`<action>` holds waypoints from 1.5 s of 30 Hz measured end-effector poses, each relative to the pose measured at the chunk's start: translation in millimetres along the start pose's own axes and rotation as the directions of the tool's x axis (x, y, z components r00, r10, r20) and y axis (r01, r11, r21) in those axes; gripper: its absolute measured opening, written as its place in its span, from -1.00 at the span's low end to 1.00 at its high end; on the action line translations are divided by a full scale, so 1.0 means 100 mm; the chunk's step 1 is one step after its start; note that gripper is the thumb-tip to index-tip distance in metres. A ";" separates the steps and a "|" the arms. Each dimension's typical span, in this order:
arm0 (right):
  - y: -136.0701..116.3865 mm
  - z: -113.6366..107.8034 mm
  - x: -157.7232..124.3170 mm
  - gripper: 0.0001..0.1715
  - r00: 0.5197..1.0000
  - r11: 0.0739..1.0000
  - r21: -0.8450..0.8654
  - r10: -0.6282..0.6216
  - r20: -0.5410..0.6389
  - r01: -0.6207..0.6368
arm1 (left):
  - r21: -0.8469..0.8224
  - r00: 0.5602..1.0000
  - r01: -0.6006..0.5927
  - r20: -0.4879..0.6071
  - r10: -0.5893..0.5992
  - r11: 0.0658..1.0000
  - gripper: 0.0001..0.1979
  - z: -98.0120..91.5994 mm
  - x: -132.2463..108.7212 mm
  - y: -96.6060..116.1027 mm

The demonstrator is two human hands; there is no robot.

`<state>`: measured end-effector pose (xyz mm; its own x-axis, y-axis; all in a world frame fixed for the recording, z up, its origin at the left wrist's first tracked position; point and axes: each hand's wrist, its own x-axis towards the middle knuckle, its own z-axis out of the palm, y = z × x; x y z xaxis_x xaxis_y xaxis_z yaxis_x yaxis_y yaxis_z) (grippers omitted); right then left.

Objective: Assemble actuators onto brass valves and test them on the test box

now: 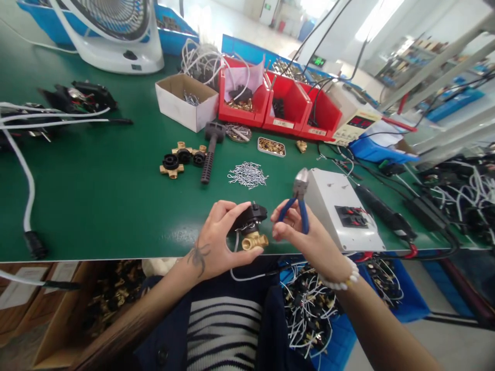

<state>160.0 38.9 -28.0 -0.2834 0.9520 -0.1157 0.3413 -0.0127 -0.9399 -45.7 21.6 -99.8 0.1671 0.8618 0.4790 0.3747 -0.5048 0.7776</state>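
My left hand [220, 234] is closed around a brass valve with a black actuator head [254, 226], near the table's front edge. Its brass body faces down, the black part up, and a white cable hangs below it. In my right hand [301, 232] is a pair of diagonal cutters [299, 193] with blue handles, jaws pointing up. The cutters are apart from the valve. Beyond both hands lies a pile of small metal clips [248, 174]. Several brass valve bodies with black caps [181, 157] sit to the left, beside a dark grey ribbed-handled tool [210, 154].
Red bins [284, 111] and a white cardboard box [185, 103] line the back, with a white fan [119, 41] at the back left. A grey test box [340, 206] stands right of my right hand. Blue crates [340, 340] of cabled parts sit below the table.
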 end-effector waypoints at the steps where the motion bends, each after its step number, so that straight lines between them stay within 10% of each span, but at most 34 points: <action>1: -0.04 0.05 0.02 -0.50 1.000 0.998 -0.059 -0.023 -0.015 0.022 | 0.018 1.000 -0.013 -0.005 0.013 1.000 -0.30 0.00 0.01 0.01; 20: -0.09 0.24 0.11 -0.54 0.998 0.950 -0.310 -0.050 -0.041 0.035 | 0.209 0.990 -0.101 -0.078 0.119 0.973 -0.33 0.05 -0.01 0.11; 28: -0.17 0.17 0.09 -0.60 0.987 0.951 -0.294 -0.128 -0.099 0.094 | -0.012 0.989 0.095 -0.114 -0.095 0.995 -0.50 0.05 -0.04 0.16; 33: -0.14 -0.03 -0.14 -0.90 0.801 0.852 -0.473 -0.436 -0.410 0.222 | -0.109 0.980 0.157 -0.105 -0.169 0.982 -0.61 0.02 -0.04 0.16; 39: -0.12 -0.16 -0.24 -0.82 0.911 0.588 -0.738 -0.402 0.089 0.331 | -0.096 0.980 0.152 -0.116 -0.163 0.984 -0.60 0.04 -0.05 0.17; 45: -0.18 -0.19 -0.21 -0.81 0.807 0.567 -0.776 -0.575 -0.131 0.278 | -0.115 0.978 0.170 -0.104 -0.182 0.979 -0.59 0.02 -0.05 0.16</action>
<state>176.5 24.6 -2.7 -0.3079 0.8159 0.4895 0.8096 0.4949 -0.3156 -38.2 9.5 -90.1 0.0007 0.9293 0.3694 0.2899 -0.3538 0.8893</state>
